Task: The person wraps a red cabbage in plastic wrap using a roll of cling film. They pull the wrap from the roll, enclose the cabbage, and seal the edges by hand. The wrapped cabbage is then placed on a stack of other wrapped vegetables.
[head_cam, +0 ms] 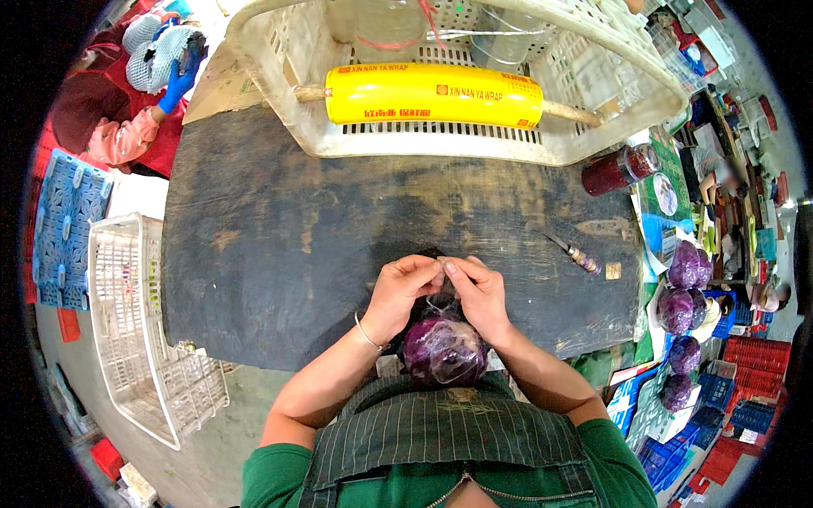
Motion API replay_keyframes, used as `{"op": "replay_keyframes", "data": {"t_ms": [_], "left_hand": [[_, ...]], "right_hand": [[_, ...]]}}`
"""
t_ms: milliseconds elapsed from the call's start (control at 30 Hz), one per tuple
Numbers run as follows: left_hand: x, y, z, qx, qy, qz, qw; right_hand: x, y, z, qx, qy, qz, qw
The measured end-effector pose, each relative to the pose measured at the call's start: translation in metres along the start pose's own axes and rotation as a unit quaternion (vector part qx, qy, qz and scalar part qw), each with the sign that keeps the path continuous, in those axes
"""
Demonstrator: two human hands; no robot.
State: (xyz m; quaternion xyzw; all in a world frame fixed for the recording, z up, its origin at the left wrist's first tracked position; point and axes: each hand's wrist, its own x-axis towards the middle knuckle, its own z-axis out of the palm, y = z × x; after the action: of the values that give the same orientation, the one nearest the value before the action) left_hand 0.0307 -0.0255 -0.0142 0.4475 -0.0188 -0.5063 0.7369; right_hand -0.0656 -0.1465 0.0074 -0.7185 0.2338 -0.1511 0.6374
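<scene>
A purple cabbage (446, 353) in clear film rests close against my apron at the table's near edge. Just beyond it, my left hand (406, 286) and my right hand (476, 289) meet with thumbs and fingertips pinched together. Clear film seems to run between the cabbage and my fingers, though what exactly they pinch is too small to tell. On the dark wooden table (286, 209), a curved knife with a patterned handle (583, 259) lies to the right of my hands. A yellow roll of plastic wrap (435, 95) on a wooden rod spans the white plastic crate ahead.
The white crate (305, 136) stands at the table's far side, beside a jar of dark red contents (619, 169). Several wrapped purple cabbages (675, 311) lie at the right. An empty-looking white crate (136, 330) stands left. A co-worker in blue gloves (181, 82) is at upper left.
</scene>
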Motion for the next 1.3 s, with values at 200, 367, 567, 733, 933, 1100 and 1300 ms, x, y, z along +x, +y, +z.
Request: {"op": "replay_keyframes", "data": {"t_ms": [200, 367, 567, 733, 933, 1100, 1300], "left_hand": [[-0.011, -0.038, -0.014, 0.141, 0.034, 0.097, 0.985], [-0.031, -0.060, -0.001, 0.026, 0.123, 0.033, 0.992], [-0.073, -0.054, -0.008, 0.063, 0.193, -0.057, 0.978], [-0.103, -0.084, -0.014, 0.077, 0.207, -0.028, 0.975], [-0.091, -0.051, -0.021, 0.245, 0.138, -0.056, 0.958], [-0.043, -0.026, -0.029, 0.166, 0.012, -0.105, 0.980], [-0.010, -0.012, -0.021, 0.092, -0.009, -0.228, 0.969]], "right_hand": [[-0.006, 0.017, -0.024, 0.063, -0.048, 0.090, 0.993], [-0.009, 0.014, -0.017, 0.059, 0.035, 0.092, 0.993], [-0.030, 0.004, -0.001, 0.081, 0.045, 0.187, 0.978], [-0.053, 0.030, 0.003, 0.148, -0.016, 0.306, 0.940], [-0.056, 0.027, -0.002, 0.142, -0.082, 0.245, 0.955], [-0.042, 0.037, -0.002, 0.098, -0.066, 0.193, 0.974], [-0.030, 0.047, -0.006, 0.092, -0.030, 0.192, 0.977]]}}
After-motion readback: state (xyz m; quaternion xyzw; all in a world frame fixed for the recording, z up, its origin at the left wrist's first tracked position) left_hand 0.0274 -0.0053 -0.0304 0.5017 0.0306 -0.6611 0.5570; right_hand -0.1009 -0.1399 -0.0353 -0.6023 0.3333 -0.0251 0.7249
